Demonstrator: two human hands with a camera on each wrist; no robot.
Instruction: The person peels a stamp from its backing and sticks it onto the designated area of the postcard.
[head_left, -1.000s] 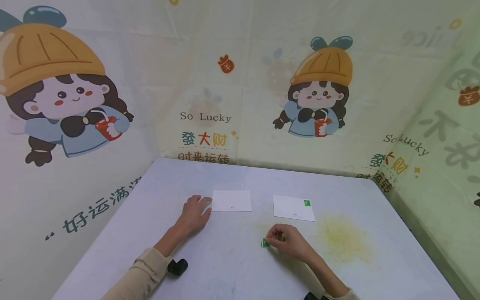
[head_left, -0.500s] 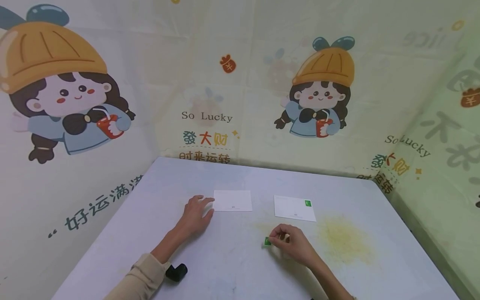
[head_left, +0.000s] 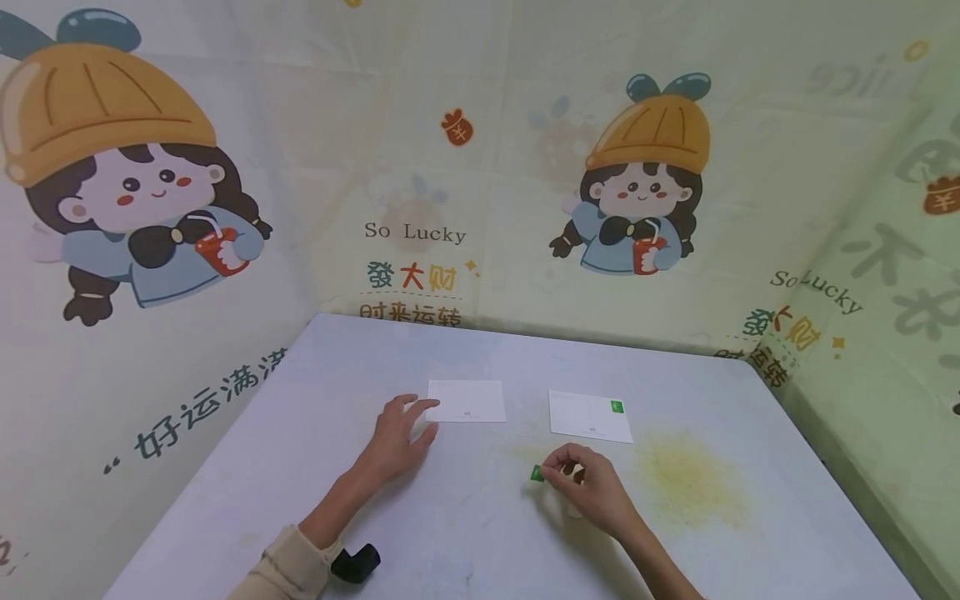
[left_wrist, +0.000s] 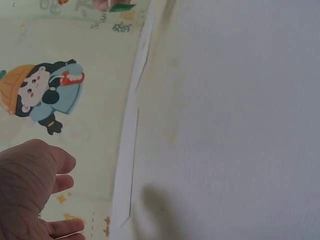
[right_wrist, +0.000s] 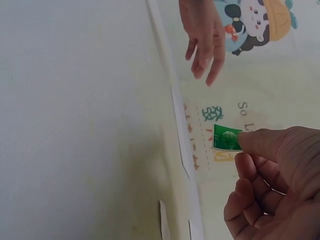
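Note:
My right hand [head_left: 592, 487] pinches a small green postage stamp [head_left: 537, 473] between thumb and forefinger, held in the air over the table, in front of the two cards. In the right wrist view the stamp [right_wrist: 226, 138] shows a pale round design and a thin white edge. Relaxed and partly spread, the fingers of my left hand [head_left: 401, 437] hold nothing; their tips overlap the left edge of a white postcard-like card [head_left: 468, 400] with tiny print near its bottom. To its right lies a second such card [head_left: 585, 417] bearing a similar green stamp [head_left: 617, 407] in its upper right corner.
The white table [head_left: 450, 517] has a yellowish stain [head_left: 690, 479] at its right side. A black wrist device [head_left: 356, 564] sits at the left cuff. Printed fabric [head_left: 510, 208] with cartoon figures hangs behind and beside the table.
My right hand has raised the stamp slightly, off the tabletop and a little away from me. The left hand has shifted slightly right, its fingertips now over the card's edge.

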